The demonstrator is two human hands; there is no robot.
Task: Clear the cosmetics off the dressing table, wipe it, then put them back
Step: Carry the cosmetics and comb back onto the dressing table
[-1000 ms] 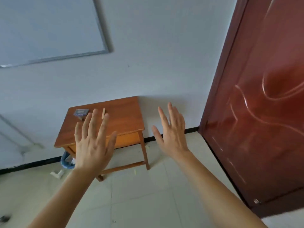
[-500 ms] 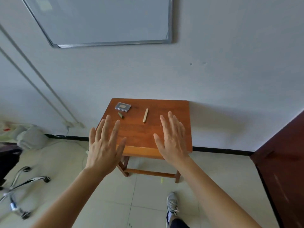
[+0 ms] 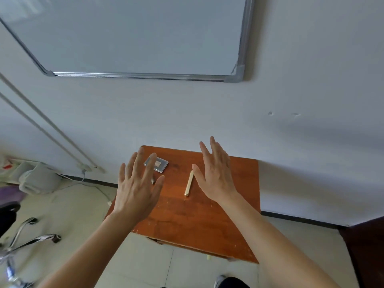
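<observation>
Head camera looks down over both bare forearms at a small orange-brown wooden tabletop (image 3: 187,221) set against a white wall (image 3: 291,100). The left grip (image 3: 136,188) is spread wide, fingers straight and apart, back of the hand to the camera, and it has hold of nothing. It hangs over the left edge of the tabletop. The right grip (image 3: 217,173) is spread flat in the same way and is also empty, over the far half of the tabletop right of the middle.

A flat grey compact case (image 3: 161,164) with a clear lid lies near the far left corner, and the left fingertips cover part of it in the view. Whether they touch it cannot be told. Just nearer than the case, a small dark tube (image 3: 153,181) shows only as a sliver beside the left index finger. A slim gold stick (image 3: 189,183) lies about midway between the left and right edges, running from far to near with a slight tilt. Its far end sits just beside the right thumb, and contact cannot be judged.

A silver-framed whiteboard (image 3: 135,34) hangs on the wall above. On the tiled floor (image 3: 72,215) to the left are a chrome chair base (image 3: 31,235) and a grey bundle (image 3: 39,181). A shoe (image 3: 220,282) shows at the bottom edge, and a dark red door (image 3: 365,246) is at lower right.
</observation>
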